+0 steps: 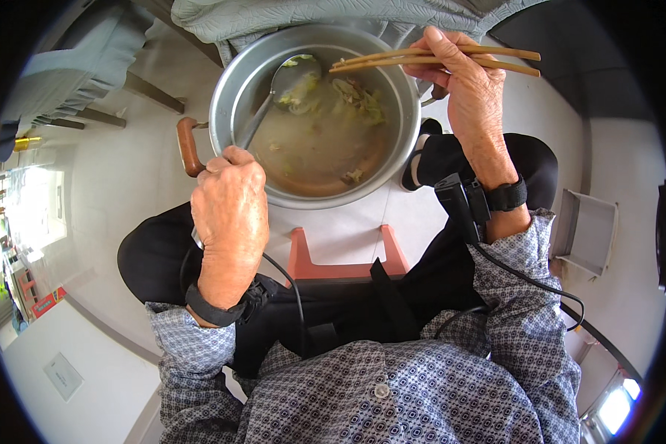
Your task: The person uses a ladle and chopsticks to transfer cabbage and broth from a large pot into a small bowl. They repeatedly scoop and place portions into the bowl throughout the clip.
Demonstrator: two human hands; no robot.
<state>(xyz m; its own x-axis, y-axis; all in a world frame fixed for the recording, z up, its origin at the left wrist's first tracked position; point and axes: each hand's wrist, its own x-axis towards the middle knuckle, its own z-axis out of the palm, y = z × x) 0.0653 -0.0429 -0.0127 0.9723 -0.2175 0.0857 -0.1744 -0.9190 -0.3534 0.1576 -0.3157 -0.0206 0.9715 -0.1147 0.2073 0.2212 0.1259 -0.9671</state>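
A large metal pot point(222, 105) holds cloudy, brownish liquid with leafy greens point(361, 102) floating at its far side. My left hand point(230, 200) grips the handle of a metal ladle point(258, 119) over the pot's near left rim. The ladle's bowl lies at the far left inside, with some pale green leaves in it. Above the far right rim, my right hand point(460, 72) holds a pair of wooden chopsticks point(377, 60). Their tips hang over the pot, with a tiny scrap on them. A brown side handle point(187, 147) sticks out at the pot's left.
Grey quilted cloth point(311, 14) drapes just behind the pot. Below the pot, a pink stool point(338, 270) shows between my knees. Wooden furniture legs point(155, 93) stand at the left. Black cables point(527, 286) hang from both wrist straps. An open box-like tray point(585, 230) lies at the right.
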